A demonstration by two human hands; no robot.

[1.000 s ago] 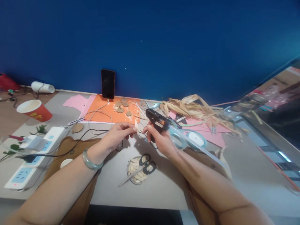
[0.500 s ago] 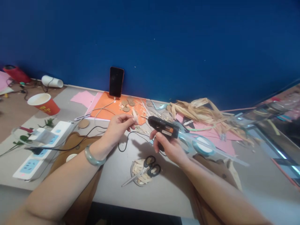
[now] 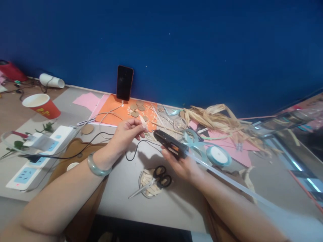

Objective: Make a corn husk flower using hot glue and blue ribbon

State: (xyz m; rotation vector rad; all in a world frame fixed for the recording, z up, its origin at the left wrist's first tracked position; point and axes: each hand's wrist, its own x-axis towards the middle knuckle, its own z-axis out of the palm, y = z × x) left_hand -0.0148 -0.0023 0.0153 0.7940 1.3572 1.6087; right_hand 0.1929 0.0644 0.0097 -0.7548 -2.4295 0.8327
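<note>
Between thumb and fingertips, my left hand (image 3: 130,132) pinches a small pale pointed piece (image 3: 142,121), like a bit of dried husk. My right hand (image 3: 180,164) is wrapped round the grip of a black hot glue gun (image 3: 170,143). A long translucent glue stick (image 3: 214,173) sticks out of its back end. The gun's nose points left, close to the pale piece; whether they touch I cannot tell. Below the hands, black-handled scissors (image 3: 158,179) lie across a round dish of cut pale strips (image 3: 148,188).
A phone (image 3: 124,82) leans on the blue wall above orange paper (image 3: 108,112) with wooden discs. To the left are a power strip (image 3: 27,173) and a red paper cup (image 3: 46,107). Dried husks (image 3: 214,116) and a ribbon roll (image 3: 219,155) lie right. A black cord (image 3: 131,158) loops between the hands.
The glue gun has turned in my right hand, and its glue stick now slants toward the lower right, over my forearm. My left hand still pinches the pale piece. The whole view has shifted slightly.
</note>
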